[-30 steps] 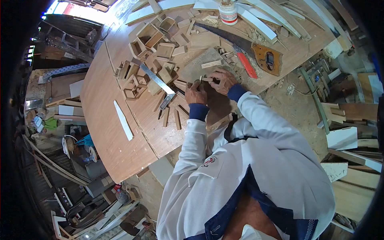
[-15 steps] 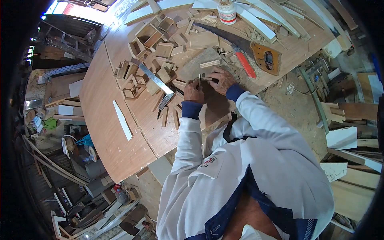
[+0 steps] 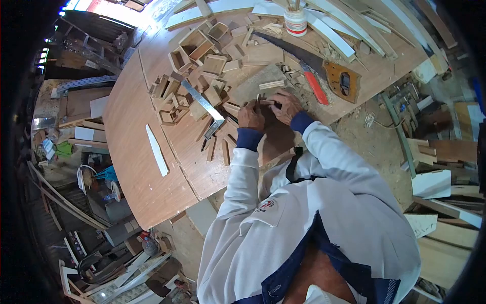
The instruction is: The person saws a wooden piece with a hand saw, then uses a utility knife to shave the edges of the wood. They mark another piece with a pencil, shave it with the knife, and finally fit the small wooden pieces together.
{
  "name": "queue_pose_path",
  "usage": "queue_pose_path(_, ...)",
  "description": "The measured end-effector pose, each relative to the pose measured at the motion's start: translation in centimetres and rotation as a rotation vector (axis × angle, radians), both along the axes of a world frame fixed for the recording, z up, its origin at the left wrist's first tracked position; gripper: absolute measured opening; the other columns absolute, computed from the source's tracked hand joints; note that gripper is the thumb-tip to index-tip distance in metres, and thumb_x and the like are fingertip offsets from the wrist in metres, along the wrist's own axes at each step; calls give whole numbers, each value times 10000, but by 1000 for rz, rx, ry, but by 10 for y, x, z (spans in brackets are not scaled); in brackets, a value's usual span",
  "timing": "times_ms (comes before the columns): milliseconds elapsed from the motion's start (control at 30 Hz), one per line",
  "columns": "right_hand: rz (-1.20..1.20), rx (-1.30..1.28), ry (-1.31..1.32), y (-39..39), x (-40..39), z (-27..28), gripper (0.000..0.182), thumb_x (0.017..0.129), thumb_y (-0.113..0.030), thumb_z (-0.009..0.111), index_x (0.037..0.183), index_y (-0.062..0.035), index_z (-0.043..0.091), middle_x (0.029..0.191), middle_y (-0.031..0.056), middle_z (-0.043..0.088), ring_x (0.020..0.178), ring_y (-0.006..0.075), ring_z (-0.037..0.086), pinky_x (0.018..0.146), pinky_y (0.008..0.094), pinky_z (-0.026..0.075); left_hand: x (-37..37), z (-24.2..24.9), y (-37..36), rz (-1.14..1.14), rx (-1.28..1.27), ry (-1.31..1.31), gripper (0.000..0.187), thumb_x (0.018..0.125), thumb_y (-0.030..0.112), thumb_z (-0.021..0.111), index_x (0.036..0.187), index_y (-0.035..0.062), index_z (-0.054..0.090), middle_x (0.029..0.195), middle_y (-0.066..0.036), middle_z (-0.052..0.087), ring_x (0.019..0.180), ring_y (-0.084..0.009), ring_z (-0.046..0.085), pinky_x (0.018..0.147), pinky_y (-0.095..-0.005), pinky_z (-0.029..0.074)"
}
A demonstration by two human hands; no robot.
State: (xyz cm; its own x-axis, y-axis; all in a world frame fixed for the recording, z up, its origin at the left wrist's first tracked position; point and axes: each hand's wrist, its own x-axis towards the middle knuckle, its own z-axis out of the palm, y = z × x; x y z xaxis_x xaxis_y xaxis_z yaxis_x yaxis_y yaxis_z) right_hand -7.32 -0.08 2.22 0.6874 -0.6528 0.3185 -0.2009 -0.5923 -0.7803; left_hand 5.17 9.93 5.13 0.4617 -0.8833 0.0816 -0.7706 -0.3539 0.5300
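hands unmoved | left hand (image 3: 251, 116), right hand (image 3: 286, 105) hide small wood piece (image 3: 264, 100)

The two hands, left (image 3: 251, 116) and right (image 3: 286, 105), cover most of the small wood pieces (image 3: 263, 99) between them, too small to tell their shape. The jar (image 3: 295, 19) at the far tabletop (image 3: 147, 167) edge is cut off by the picture's top.

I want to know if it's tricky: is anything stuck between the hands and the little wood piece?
No. Both the left hand and the right hand already touch the small wood piece, fingers right on it. Loose wood scraps lie around them, none in between.
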Motion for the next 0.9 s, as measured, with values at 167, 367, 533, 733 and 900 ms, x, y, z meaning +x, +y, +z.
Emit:
queue_pose_path(167, -96, -47, -31, -4, 1, -8, 173, 721, -117, 617, 893, -111, 611, 928, 119, 566, 888, 335, 549, 786, 399, 471, -5, -5, -14, 175, -116, -43, 234, 780, 154, 615, 986, 43, 626, 902, -215, 631, 833, -391, 603, 725, -435, 477)
queue_pose_path(367, -52, -150, 25, -10, 0, -6, 212, 739, -176, 598, 940, -110, 614, 958, 140, 558, 908, 341, 527, 823, 408, 448, 4, -7, -1, 287, -262, -108, 255, 786, 189, 617, 991, 39, 620, 943, -213, 636, 819, -376, 617, 704, -405, 495)
queue_pose_path(533, -36, -157, 41, -11, -3, -7, 232, 736, -167, 599, 953, -84, 608, 940, 135, 548, 892, 330, 531, 799, 411, 450, 24, -10, 60, 537, -157, -15, 275, 750, 219, 621, 956, 36, 628, 818, -178, 642, 771, -353, 618, 685, -420, 485)
queue_pose_path(733, -21, -153, -7, -11, -4, -8, 230, 715, -143, 615, 933, -74, 597, 918, 124, 540, 862, 320, 540, 760, 402, 462, 32, -27, 97, 710, 43, -60, 330, 700, 236, 633, 964, 38, 631, 809, -177, 642, 759, -353, 615, 696, -422, 489)
queue_pose_path(900, -11, -187, 12, -13, -3, -7, 202, 729, -148, 619, 916, -73, 603, 901, 128, 557, 831, 320, 550, 740, 410, 470, 37, -44, 76, 519, -7, -200, 341, 789, 284, 617, 1072, 94, 615, 930, -163, 658, 903, -302, 617, 778, -371, 474)
